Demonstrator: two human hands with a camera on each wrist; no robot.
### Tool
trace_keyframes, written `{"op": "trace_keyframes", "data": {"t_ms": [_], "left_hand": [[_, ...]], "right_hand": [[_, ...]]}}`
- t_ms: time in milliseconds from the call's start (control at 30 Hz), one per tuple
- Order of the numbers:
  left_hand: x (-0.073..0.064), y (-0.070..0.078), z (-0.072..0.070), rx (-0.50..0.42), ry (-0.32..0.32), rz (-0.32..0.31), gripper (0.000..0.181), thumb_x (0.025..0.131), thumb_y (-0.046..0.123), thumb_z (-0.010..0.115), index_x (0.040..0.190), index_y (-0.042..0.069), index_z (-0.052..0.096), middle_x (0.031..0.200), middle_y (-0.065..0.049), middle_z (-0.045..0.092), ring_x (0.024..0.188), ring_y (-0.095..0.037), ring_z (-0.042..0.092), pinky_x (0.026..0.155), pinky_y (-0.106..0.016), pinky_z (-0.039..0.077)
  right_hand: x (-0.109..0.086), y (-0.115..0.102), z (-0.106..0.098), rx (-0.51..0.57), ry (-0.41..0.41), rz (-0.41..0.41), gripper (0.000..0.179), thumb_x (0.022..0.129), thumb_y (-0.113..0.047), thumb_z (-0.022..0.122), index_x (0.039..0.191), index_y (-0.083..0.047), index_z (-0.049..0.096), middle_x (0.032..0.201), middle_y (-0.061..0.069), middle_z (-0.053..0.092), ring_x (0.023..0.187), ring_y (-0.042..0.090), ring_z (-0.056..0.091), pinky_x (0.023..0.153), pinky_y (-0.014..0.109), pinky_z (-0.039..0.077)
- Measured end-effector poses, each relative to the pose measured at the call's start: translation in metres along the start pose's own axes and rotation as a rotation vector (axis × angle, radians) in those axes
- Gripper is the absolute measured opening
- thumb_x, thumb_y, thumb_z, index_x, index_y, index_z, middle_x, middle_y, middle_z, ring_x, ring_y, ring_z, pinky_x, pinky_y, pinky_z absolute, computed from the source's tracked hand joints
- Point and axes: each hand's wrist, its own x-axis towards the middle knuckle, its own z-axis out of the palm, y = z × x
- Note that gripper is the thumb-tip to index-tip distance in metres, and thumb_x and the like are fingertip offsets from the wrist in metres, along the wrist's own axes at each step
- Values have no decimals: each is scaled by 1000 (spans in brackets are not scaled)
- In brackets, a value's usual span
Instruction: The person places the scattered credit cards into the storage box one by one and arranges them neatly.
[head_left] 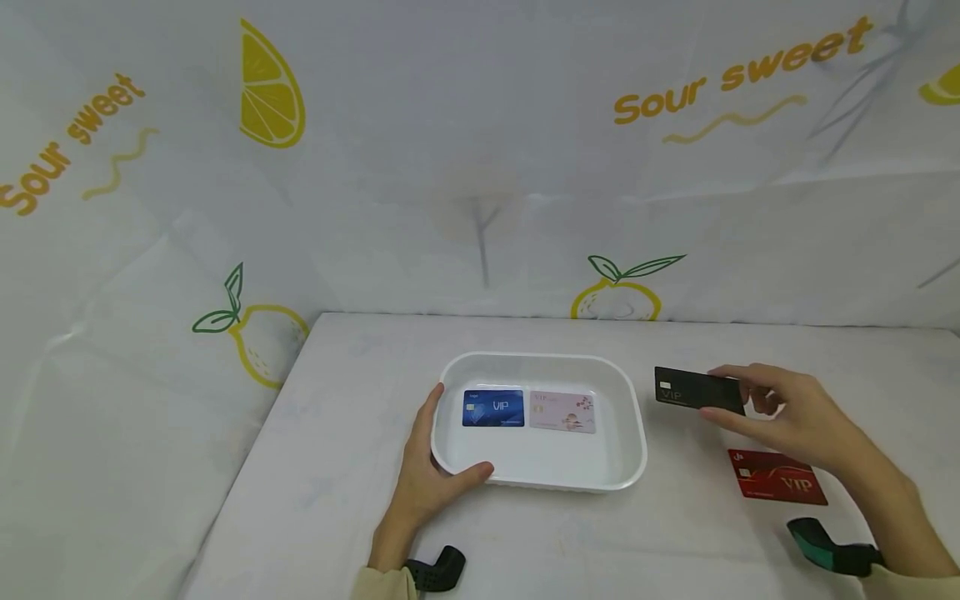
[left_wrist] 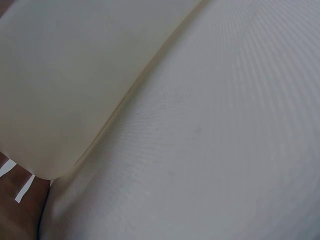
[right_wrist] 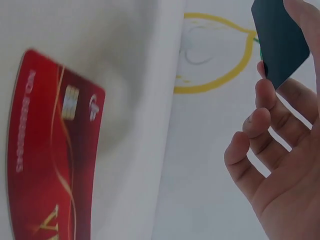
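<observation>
A black VIP card (head_left: 693, 389) is pinched between the thumb and fingers of my right hand (head_left: 795, 408), raised over the table to the right of the tray. In the right wrist view the dark card (right_wrist: 282, 42) shows its plain side. Below that hand a red VIP card (head_left: 778, 477) lies on the table. My left hand (head_left: 431, 475) grips the left end of a white tray (head_left: 540, 472), thumb at the front rim and fingers along the left side. Inside the tray a blue VIP card (head_left: 492, 408) lies beside a pink VIP card (head_left: 562, 412).
The table (head_left: 315, 500) has a white cover. Behind it hangs a white sheet (head_left: 420, 167) printed with lemons and lettering. Dark wrist devices sit at the left wrist (head_left: 437, 570) and the right wrist (head_left: 832, 550).
</observation>
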Motion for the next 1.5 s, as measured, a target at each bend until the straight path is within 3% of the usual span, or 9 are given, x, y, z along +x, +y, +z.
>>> {"op": "trace_keyframes", "data": {"t_ms": [167,500,767,1100,1500], "left_hand": [[0,0,0,-12,-4,5,119,67,30,91,164,22,22,164,-10,37,140,-29,50,110,-46,46],[0,0,0,0,-4,-5,119,67,31,91,164,22,22,165,-9,37,142,-29,48,111,-50,45],[0,0,0,-5,-6,2,119,67,30,92,164,22,22,165,-9,37,141,-28,49,111,-46,45],[0,0,0,6,-2,1,119,67,31,91,164,20,23,165,-10,37,142,-29,48,112,-51,45],[0,0,0,-1,-4,9,119,67,31,91,164,18,23,164,-11,38,140,-29,50,110,-48,47]], "right_hand": [[3,-17,5,12,31,-24,46,69,-21,95,110,-13,75,74,-7,53,70,4,43,57,21,34],[8,-42,14,31,27,-37,46,69,-25,95,110,-15,76,74,-10,54,71,5,44,59,21,35],[13,-57,24,61,29,-106,46,67,-23,96,108,-16,77,73,-12,52,71,4,42,59,20,33],[19,-81,35,100,18,-150,44,68,-24,95,107,-18,76,73,-12,53,70,5,44,60,20,36],[22,-107,48,75,-35,-112,48,70,-34,94,112,-17,77,73,-9,55,72,7,45,60,20,36]]}}
